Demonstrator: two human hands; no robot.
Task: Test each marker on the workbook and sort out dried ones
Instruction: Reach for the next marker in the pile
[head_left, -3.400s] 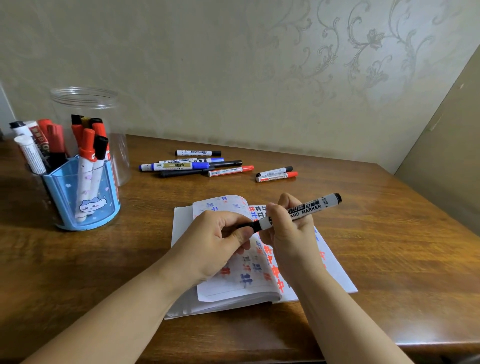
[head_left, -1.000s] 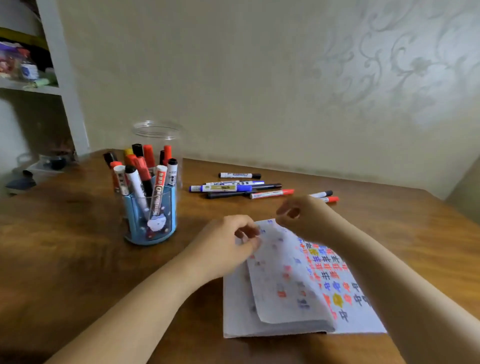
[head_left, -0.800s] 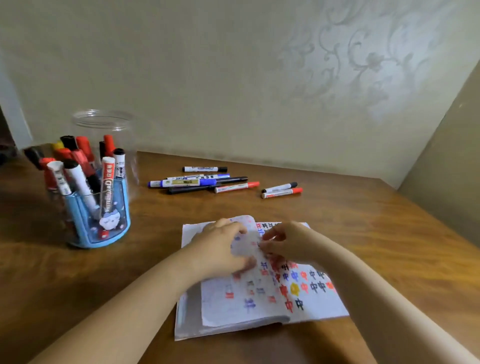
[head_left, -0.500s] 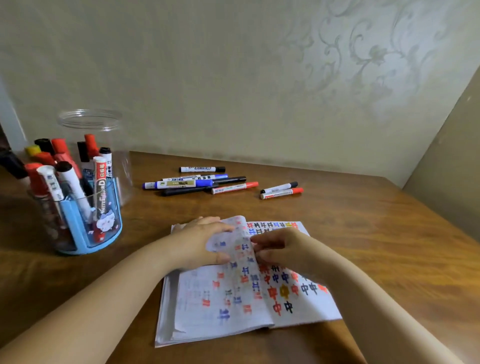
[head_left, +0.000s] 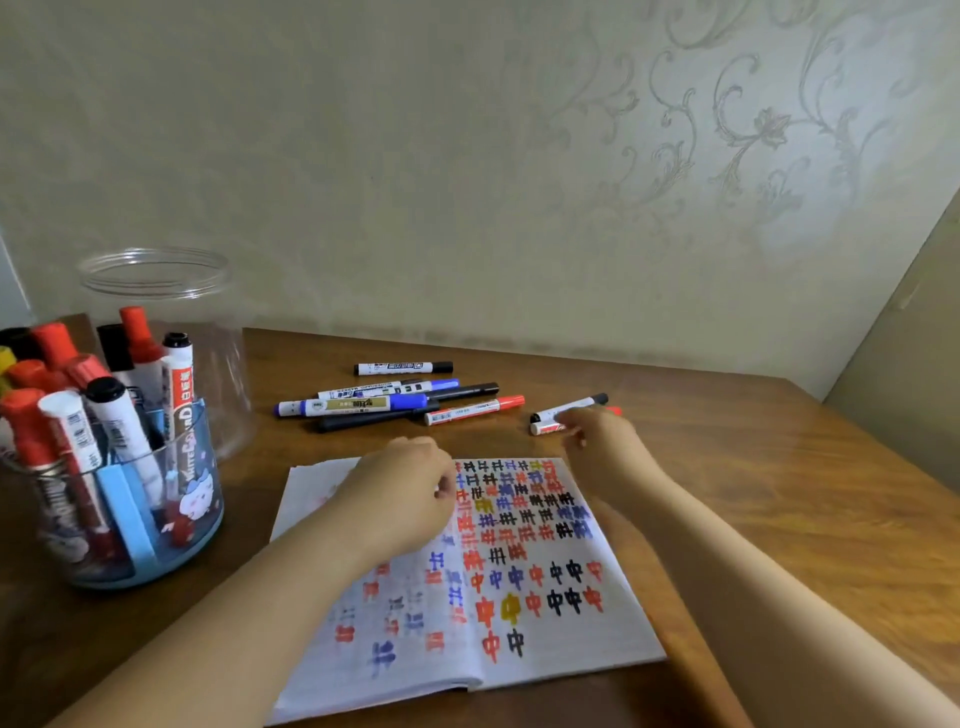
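Pale wallpaper with a raised floral scroll backs a brown wooden table (head_left: 779, 493), and everything on it can be placed from the open workbook (head_left: 524, 613) lying near the front edge. Its right page is crowded with red, blue, black and a few yellow test characters; its left page carries fainter, sparser marks. The left hand (head_left: 400, 499) rests on the far part of the left page beside the spine, fingers curled toward the thumb, though whether it pinches a leaf of paper cannot be told. The right hand (head_left: 602, 447) hangs just beyond the workbook's far right corner, blurred, its fingertips at a short black-capped marker (head_left: 569, 408) and a red-capped marker (head_left: 548, 427) lying side by side there; whether the fingers grip either one cannot be told. Beyond the workbook's far edge lies a loose row of capped markers: a red marker (head_left: 475, 409), a long black pen (head_left: 410, 405), a blue marker with a yellow label (head_left: 353, 405), a second blue marker (head_left: 389, 387), and farthest back a white marker with a black cap (head_left: 404, 368). Left of the workbook stands a blue pen holder (head_left: 130, 519) with a cartoon face, packed with upright red- and black-capped whiteboard markers (head_left: 111, 415). Behind the holder stands a clear plastic jar (head_left: 156, 275), open at the top.
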